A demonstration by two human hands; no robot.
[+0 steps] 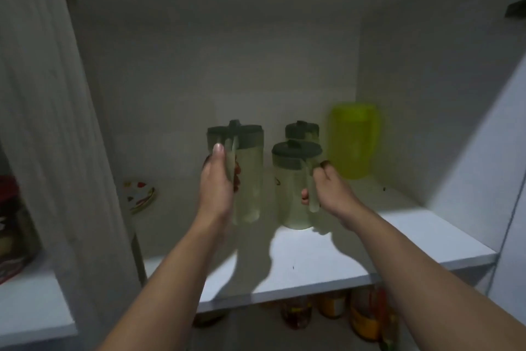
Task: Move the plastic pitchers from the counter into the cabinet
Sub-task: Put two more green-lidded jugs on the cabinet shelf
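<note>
On the white cabinet shelf (pixel 398 239), we hold two clear dark-lidded pitchers: left hand (pixel 217 182) wrapping the tall pitcher (pixel 247 174) handle, right hand (pixel 330 194) clasping the short pitcher (pixel 290 194) handle; best set flat, clear of the rear pitcher (pixel 302 130).

A patterned plate (pixel 139 195) sits tilted, well left of the left fingers (pixel 219 155) and slightly lower. Blurred jars (pixel 333 312) with orange contents stand far below the right fingers (pixel 323 172), under the shelf (pixel 412 248).
</note>
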